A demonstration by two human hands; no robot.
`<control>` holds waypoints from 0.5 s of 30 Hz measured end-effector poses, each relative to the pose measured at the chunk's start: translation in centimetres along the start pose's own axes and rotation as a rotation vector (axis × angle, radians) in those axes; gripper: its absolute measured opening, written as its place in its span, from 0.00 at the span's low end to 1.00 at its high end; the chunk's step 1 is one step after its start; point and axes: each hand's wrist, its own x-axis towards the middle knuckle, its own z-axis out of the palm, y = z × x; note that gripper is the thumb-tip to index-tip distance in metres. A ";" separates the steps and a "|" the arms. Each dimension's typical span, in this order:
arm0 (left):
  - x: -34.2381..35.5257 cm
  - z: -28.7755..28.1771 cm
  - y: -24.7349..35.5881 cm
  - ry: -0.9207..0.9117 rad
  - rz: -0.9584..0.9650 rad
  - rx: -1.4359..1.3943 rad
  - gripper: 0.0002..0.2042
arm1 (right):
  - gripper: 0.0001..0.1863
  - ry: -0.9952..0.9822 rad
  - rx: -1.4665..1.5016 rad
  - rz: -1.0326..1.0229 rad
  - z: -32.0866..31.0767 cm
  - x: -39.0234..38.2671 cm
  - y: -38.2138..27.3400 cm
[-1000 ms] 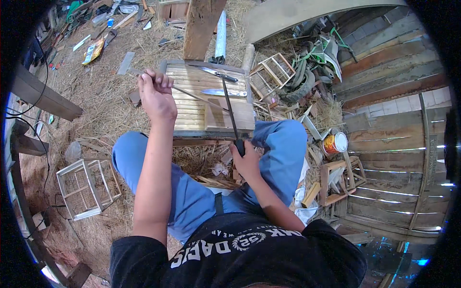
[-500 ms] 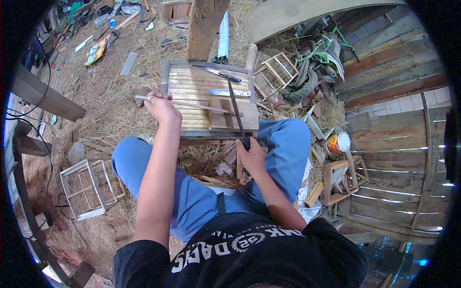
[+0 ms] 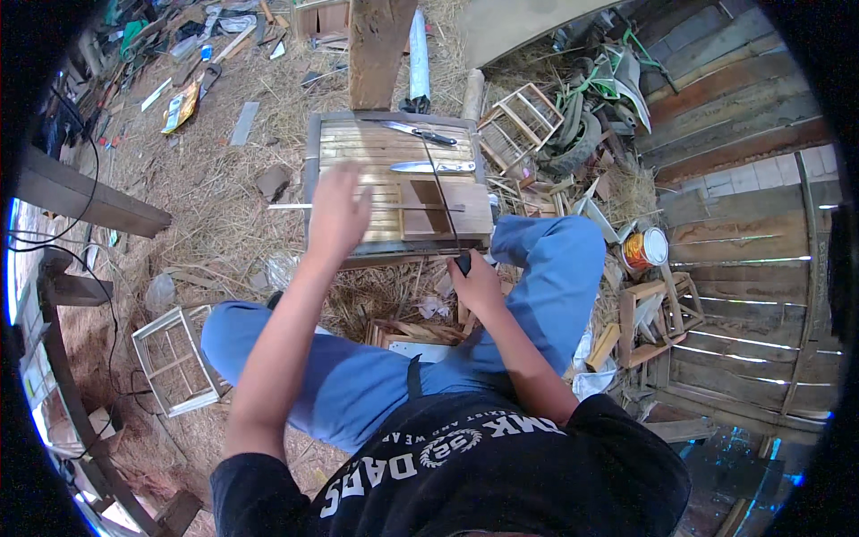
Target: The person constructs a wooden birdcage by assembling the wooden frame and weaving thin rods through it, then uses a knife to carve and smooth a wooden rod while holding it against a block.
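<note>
My right hand (image 3: 476, 285) is closed round the black handle of a long, thin dark blade (image 3: 439, 190), which points away from me over a small slatted bench (image 3: 358, 152). My left hand (image 3: 340, 215), slightly blurred, hovers above the bench with its fingers apart and nothing visible in them. Beneath it a thin wooden stick (image 3: 291, 207) lies crosswise, jutting past the bench's left edge. The stick's right part rests over a pale wooden block (image 3: 470, 204). Behind the block are a silver-bladed knife (image 3: 429, 166) and a black-handled knife (image 3: 437, 137).
A wooden post (image 3: 376, 58) rises behind the bench. Small slatted wooden frames stand at left (image 3: 177, 360) and at the far right (image 3: 519, 125). A paint can (image 3: 644, 249) sits beside my right knee, near a plank wall (image 3: 743, 268). Straw and scraps cover the floor.
My left hand has let go of the stick and moved right over the bench. The stick now lies nearly level across it. My right hand still holds the dark blade.
</note>
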 end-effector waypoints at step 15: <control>0.7 3.9 -3.2 -0.785 -0.055 0.125 0.19 | 0.27 0.104 0.104 0.151 -3.2 -0.1 -1.3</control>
